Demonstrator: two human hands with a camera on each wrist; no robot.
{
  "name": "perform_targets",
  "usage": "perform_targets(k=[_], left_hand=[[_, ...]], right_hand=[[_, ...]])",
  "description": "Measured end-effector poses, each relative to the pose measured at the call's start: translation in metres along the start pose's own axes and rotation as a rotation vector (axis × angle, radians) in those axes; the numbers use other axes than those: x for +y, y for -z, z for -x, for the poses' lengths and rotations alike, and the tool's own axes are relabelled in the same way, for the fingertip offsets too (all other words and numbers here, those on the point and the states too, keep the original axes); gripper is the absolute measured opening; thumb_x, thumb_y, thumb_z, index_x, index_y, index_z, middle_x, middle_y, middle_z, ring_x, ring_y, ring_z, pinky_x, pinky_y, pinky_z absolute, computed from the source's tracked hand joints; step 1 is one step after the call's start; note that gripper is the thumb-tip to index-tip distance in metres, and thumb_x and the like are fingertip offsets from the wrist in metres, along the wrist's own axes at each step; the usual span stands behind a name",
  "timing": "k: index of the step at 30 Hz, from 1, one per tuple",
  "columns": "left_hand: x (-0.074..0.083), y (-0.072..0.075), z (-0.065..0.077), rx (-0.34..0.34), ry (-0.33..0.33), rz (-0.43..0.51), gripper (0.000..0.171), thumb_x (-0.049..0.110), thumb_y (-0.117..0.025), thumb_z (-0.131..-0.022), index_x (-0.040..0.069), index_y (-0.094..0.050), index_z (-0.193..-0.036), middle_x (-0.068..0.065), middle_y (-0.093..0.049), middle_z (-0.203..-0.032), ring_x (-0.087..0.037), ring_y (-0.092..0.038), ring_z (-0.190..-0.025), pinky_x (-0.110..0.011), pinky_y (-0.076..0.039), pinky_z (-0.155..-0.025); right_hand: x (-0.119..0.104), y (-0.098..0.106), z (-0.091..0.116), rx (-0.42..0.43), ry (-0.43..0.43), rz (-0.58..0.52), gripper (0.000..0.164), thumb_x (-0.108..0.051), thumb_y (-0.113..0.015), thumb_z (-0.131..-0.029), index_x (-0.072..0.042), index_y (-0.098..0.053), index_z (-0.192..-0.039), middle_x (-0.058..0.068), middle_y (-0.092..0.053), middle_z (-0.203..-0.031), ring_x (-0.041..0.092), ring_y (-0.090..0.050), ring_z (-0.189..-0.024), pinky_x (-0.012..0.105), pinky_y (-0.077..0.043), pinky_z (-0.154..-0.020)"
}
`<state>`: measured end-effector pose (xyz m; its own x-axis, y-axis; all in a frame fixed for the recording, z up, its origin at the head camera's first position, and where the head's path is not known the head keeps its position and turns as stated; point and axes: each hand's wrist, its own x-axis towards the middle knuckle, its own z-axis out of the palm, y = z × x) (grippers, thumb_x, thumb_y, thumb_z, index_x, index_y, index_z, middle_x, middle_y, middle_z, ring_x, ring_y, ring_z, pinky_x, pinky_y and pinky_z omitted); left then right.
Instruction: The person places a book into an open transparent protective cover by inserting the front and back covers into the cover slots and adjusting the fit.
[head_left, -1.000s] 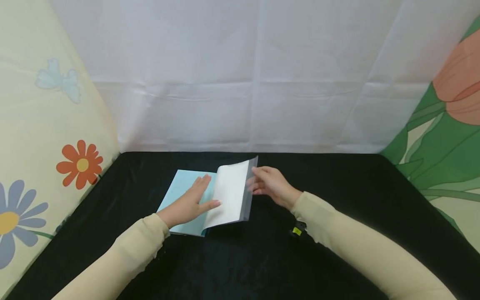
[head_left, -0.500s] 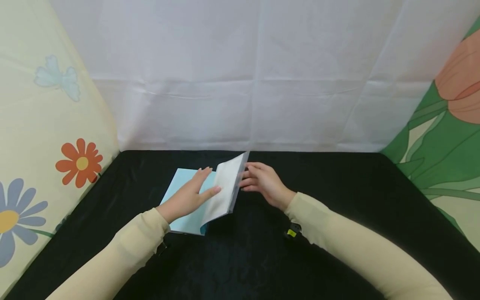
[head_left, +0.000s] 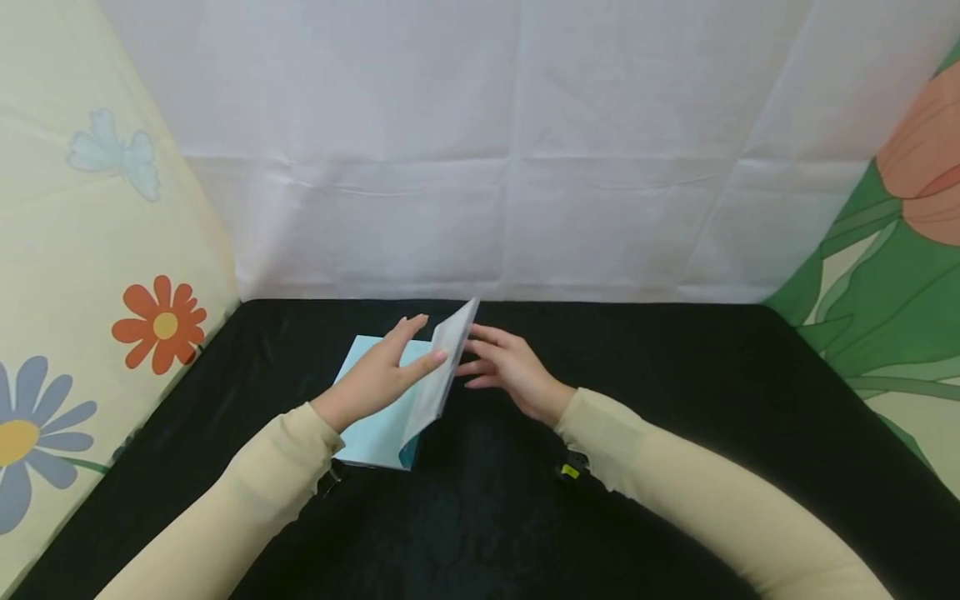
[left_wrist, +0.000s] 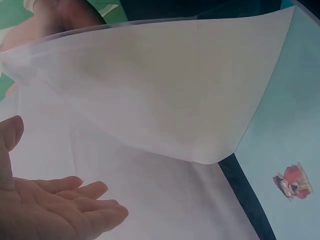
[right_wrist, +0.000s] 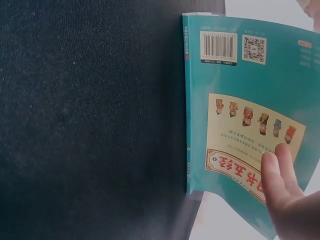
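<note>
A book with a light blue endpaper lies on the black cloth, its cover raised steeply, white inside with a clear plastic edge. The right wrist view shows the teal outer side of that cover, with a barcode, a QR code and a row of small figures. My right hand has its fairly straight fingers against this outer side. Over the light blue endpaper my left hand is spread, its thumb near the white inner face. The left wrist view shows nothing in the left hand.
Black cloth covers the table around the book. A white curtain hangs behind. Flower-printed panels stand on the left and right.
The raised cover has swung left toward the light blue endpaper, and my right hand has followed it left. My right fingers, bent at the cover's edge before, are straighter now. The left hand has shifted slightly.
</note>
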<state>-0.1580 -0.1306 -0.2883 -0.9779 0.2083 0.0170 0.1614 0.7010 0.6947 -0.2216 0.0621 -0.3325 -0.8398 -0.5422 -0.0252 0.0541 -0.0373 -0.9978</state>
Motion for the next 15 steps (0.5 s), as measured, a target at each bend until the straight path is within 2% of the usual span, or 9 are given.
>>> perform_targets(k=[7, 15], left_hand=[[0.001, -0.001, 0.002, 0.025, -0.001, 0.052, 0.081, 0.056, -0.049, -0.088, 0.014, -0.010, -0.145, -0.010, -0.017, -0.149, -0.028, -0.023, -0.132, -0.054, -0.029, -0.100], [0.004, -0.001, 0.002, 0.017, -0.007, 0.086, 0.080, 0.056, -0.051, -0.086, 0.017, -0.013, -0.145, -0.007, -0.019, -0.149, -0.028, -0.026, -0.130, -0.055, -0.033, -0.097]], right_hand=[[0.005, -0.005, 0.000, -0.073, -0.003, 0.070, 0.045, -0.019, -0.043, -0.097, -0.009, -0.033, -0.139, 0.015, -0.047, -0.132, 0.027, -0.059, -0.099, 0.042, -0.049, -0.081], [0.012, -0.011, 0.002, -0.190, -0.025, 0.128, 0.049, -0.019, -0.043, -0.097, -0.013, -0.027, -0.142, 0.016, -0.048, -0.131, 0.027, -0.056, -0.104, 0.046, -0.047, -0.083]])
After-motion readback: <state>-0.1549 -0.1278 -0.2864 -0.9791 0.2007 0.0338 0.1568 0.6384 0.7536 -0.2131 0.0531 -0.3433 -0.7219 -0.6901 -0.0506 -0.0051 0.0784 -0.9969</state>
